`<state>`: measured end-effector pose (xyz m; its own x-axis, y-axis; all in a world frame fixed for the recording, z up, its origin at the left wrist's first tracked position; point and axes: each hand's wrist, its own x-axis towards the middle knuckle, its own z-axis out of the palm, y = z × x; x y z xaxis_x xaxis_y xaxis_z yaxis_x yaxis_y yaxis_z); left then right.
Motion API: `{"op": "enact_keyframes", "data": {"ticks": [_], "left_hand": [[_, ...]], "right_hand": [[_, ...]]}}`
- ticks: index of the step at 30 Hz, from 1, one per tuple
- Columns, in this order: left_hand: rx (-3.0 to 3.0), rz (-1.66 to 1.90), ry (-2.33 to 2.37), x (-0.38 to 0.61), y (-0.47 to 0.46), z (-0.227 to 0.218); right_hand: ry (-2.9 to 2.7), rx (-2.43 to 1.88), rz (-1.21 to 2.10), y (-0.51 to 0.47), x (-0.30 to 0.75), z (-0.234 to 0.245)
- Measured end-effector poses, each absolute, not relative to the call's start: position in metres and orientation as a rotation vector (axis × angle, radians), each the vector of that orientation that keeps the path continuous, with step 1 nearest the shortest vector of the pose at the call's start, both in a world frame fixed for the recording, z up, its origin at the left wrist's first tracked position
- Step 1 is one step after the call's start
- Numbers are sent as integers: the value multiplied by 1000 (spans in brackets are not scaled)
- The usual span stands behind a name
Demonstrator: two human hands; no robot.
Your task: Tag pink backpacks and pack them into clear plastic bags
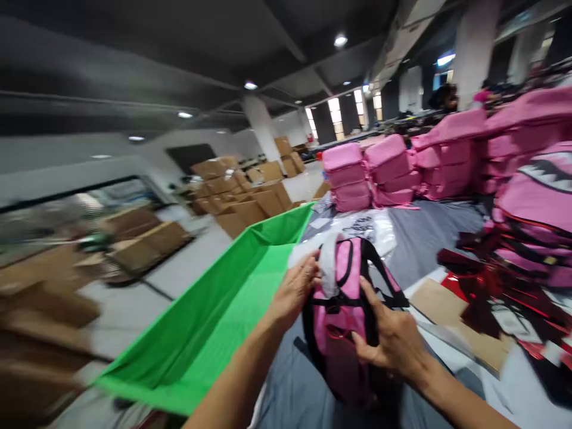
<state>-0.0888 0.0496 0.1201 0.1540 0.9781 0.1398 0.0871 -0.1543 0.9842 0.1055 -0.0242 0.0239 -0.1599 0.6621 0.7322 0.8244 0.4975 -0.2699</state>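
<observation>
A small pink and black backpack (342, 322) stands upright on the grey cloth in front of me, its shoulder strap sticking out to the right. My left hand (297, 286) grips its upper left side, fingers closed beside a pale grey-white strip of wrapping (329, 268) around the strap. On the opposite side, my right hand (388, 333) holds the bag's right edge, index finger near the top and thumb across the front. Some of the right fingers are hidden behind the bag. The bag's lower part is blurred.
Green sheeting (250, 298) hangs along the table's left edge. Stacked pink bags (348, 179) line the back; a pink bag with a toothed print (540, 196) is at right, near dark red tags (491, 304) and brown card (442, 307). Cardboard boxes (259, 202) stand on the floor.
</observation>
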Motion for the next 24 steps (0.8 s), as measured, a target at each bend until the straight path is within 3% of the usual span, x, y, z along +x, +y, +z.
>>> {"op": "enact_keyframes", "data": {"ticks": [7, 14, 20, 24], "left_hand": [[1334, 1314, 852, -50, 66, 105], [1552, 1504, 1277, -12, 85, 91], [1690, 1615, 1712, 14, 60, 79], [1752, 1665, 1632, -2, 29, 75]], "right_hand": [[-1960, -962, 171, 40, 158, 18], [-1821, -1001, 459, 57, 175, -2], [-1923, -985, 277, -42, 228, -102], [-1731, -1449, 489, -142, 298, -175]]}}
